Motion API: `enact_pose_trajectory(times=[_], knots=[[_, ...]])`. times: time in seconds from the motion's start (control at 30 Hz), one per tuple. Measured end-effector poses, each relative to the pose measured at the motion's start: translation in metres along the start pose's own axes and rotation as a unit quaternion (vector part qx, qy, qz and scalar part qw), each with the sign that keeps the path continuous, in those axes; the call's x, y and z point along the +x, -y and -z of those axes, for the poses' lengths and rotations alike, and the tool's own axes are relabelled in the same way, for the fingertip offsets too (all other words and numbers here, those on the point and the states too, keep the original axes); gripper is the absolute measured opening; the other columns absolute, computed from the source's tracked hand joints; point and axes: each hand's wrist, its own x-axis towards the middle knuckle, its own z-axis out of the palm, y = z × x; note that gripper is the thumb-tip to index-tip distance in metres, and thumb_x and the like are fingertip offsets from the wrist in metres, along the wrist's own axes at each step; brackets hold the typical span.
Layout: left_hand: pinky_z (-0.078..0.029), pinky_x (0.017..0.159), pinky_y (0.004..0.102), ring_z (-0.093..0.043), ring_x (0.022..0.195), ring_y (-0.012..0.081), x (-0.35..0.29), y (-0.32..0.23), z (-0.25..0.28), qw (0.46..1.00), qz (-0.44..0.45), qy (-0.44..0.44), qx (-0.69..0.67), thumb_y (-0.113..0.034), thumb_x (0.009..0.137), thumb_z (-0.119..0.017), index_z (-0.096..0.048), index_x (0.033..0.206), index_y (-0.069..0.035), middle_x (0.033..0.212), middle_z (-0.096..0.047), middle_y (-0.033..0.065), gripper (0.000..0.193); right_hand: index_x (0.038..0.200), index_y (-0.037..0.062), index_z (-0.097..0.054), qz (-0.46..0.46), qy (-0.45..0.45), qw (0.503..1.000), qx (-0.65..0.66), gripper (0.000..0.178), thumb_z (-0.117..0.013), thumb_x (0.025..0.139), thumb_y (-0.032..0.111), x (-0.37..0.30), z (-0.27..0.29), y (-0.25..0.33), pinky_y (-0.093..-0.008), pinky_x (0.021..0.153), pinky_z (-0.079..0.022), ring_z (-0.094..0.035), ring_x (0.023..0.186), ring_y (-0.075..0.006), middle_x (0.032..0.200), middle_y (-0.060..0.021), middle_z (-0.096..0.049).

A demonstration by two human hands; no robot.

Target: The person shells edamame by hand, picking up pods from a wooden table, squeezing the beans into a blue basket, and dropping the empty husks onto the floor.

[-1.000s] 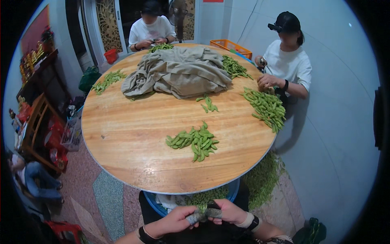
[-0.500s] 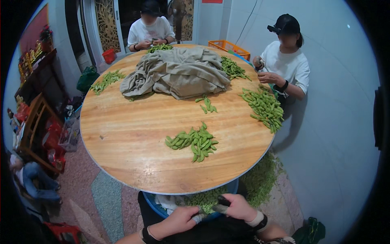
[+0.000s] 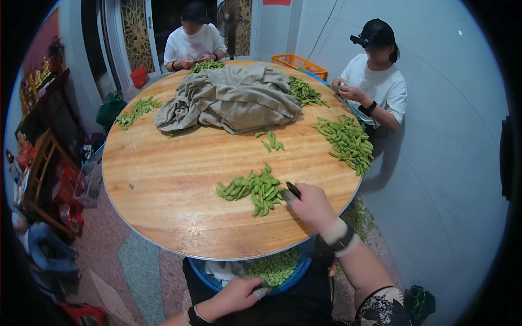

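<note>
My right hand (image 3: 311,207) is over the table at the right edge of a small pile of green soybean pods (image 3: 261,187). Its covered fingertips, one black and one grey, are slightly apart, and no pod shows between them. Low in front of me, my left hand (image 3: 239,294) is closed, thumb pressed to the fingers; grey wrapping covers a fingertip. What it may hold is hidden. Just beyond that hand, partly under the table, a blue basin (image 3: 300,273) holds shelled green beans (image 3: 274,267) and a whitish cloth (image 3: 220,270).
The round wooden table (image 3: 163,206) bears a draped grey-beige cloth (image 3: 234,100) and more pod piles (image 3: 345,142). Two people (image 3: 375,81) handle things at its far side and right. Pod husks (image 3: 359,217) lie on the floor at right; an orange crate (image 3: 302,66) stands behind.
My right hand has left the basin and moved up and forward to the pod pile on the table. My left hand stays low by the basin, shifted slightly left and down.
</note>
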Motion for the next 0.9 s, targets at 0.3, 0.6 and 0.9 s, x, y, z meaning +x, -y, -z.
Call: enact_pose_trajectory(times=[0.3, 0.6, 0.9], knots=[[-0.048, 0.069, 0.0439, -0.060, 0.079, 0.0408, -0.017, 0.005, 0.000, 0.998, 0.052, -0.035, -0.030, -0.014, 0.077, -0.057, -0.054, 0.091, -0.002, 0.080, -0.060, 0.0218, 0.018, 0.088, -0.0032, -0.062, 0.046, 0.062, 0.994, 0.071, 0.033, -0.068, 0.078, 0.028, 0.017, -0.045, -0.005, -0.0443, 0.068, -0.049, -0.062, 0.074, -0.0375, 0.081, -0.0219, -0.064], [-0.048, 0.064, 0.0328, -0.062, 0.070, 0.0226, 0.029, -0.039, 0.029, 0.969, 0.015, -0.217, -0.114, -0.013, 0.087, -0.061, -0.058, 0.097, 0.001, 0.078, -0.061, 0.0140, 0.017, 0.087, 0.0070, -0.059, -0.220, 0.140, 0.866, 0.427, 0.017, -0.065, 0.089, 0.023, -0.032, -0.013, 0.007, -0.0204, 0.041, -0.035, -0.043, 0.045, -0.0047, 0.056, 0.0041, -0.048], [-0.047, 0.067, 0.0397, -0.058, 0.074, 0.0347, 0.068, -0.041, 0.050, 0.906, -0.023, -0.406, 0.118, -0.013, 0.082, -0.062, -0.052, 0.112, 0.001, 0.091, -0.059, 0.0184, 0.035, 0.099, 0.0036, -0.062, -0.128, 0.156, 0.880, 0.430, 0.017, -0.064, 0.089, 0.018, -0.046, -0.021, 0.014, -0.0202, 0.043, -0.034, -0.043, 0.050, -0.0022, 0.062, 0.0061, -0.051]])
